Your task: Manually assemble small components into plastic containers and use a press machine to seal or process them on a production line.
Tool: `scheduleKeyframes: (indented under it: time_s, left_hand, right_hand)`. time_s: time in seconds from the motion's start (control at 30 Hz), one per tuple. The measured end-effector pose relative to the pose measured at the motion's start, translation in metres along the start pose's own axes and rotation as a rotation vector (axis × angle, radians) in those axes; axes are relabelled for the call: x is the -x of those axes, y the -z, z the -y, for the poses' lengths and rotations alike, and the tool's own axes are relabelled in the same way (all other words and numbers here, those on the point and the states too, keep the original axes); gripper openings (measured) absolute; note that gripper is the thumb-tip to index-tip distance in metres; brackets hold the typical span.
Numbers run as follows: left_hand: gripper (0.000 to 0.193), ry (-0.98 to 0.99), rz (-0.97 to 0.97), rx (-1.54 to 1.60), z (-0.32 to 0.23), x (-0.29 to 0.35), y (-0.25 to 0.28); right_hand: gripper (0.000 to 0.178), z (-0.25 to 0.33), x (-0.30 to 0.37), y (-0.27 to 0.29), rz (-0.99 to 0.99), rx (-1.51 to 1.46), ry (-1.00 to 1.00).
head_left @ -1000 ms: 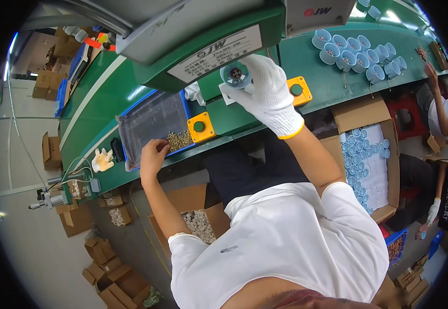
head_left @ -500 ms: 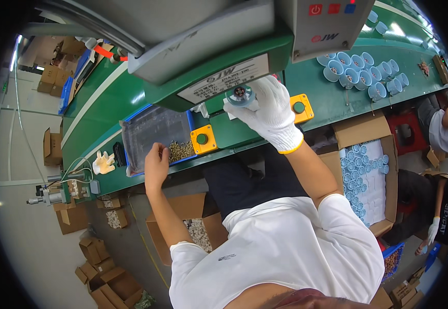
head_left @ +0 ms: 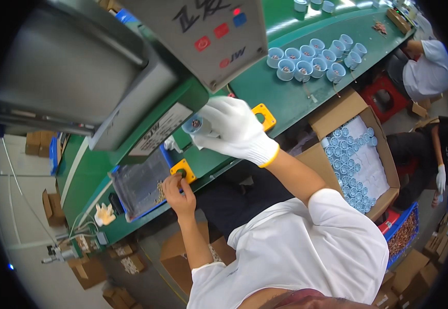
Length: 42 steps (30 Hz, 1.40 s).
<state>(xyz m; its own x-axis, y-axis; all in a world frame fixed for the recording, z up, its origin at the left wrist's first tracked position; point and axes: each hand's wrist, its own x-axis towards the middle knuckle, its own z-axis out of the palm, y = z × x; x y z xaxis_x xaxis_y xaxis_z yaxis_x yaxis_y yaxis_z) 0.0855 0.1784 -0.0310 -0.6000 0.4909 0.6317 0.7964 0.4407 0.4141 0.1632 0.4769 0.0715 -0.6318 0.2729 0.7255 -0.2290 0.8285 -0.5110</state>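
Observation:
My right hand (head_left: 237, 129), in a white knit glove with a yellow cuff, grips a light blue plastic cup (head_left: 194, 125) below the green press head (head_left: 157, 121). Small dark and reddish parts show inside the cup's mouth. My bare left hand (head_left: 179, 198) is at the near edge of a blue-rimmed tray (head_left: 141, 185), beside a yellow button box (head_left: 187, 170) with a green button. Its fingers are bent, and what they hold, if anything, is hidden. Small brass-coloured pieces (head_left: 160, 192) lie in the tray next to it.
A second yellow button box (head_left: 265, 117) sits right of my glove. Several filled blue cups (head_left: 304, 69) stand on the green bench. An open carton (head_left: 373, 188) of blue cups is at right. A loose glove (head_left: 104, 213) lies at left. Co-workers sit at right.
The view has turned and shifted. My left hand has moved from the brass-coloured pieces rightward to the near yellow button box. The right hand still holds the cup below the press head.

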Motion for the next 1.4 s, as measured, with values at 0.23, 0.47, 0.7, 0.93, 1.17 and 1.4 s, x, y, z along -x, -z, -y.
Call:
scheduleKeyframes:
  time_s: [0.23,0.47,0.7,0.93,1.17,1.4]
  left_hand:
    - [0.011,-0.074,-0.064,-0.076,0.009,0.003,-0.008]
    - [0.004,-0.101,0.017,-0.113,0.005,-0.032,-0.010]
    - [0.004,-0.079,-0.023,-0.014,0.009,-0.033,-0.011]
    - [0.020,0.220,-0.036,0.211,-0.003,-0.053,-0.030]
    - [0.014,0.416,0.068,0.283,-0.013,-0.057,-0.027]
    - [0.011,0.189,-0.014,0.208,-0.016,-0.061,-0.029]
  right_hand:
    - [0.010,-0.087,0.088,0.034,-0.127,0.072,0.174]
    - [0.009,-0.096,0.077,0.024,-0.170,0.051,0.232]
    - [0.019,-0.094,0.083,0.023,-0.270,-0.081,0.073]
    - [0.020,-0.103,0.093,0.010,-0.231,-0.128,0.010]
    - [0.019,-0.104,0.096,0.013,-0.219,-0.124,-0.005]
    - [0.019,-0.103,0.096,0.013,-0.208,-0.096,-0.017]
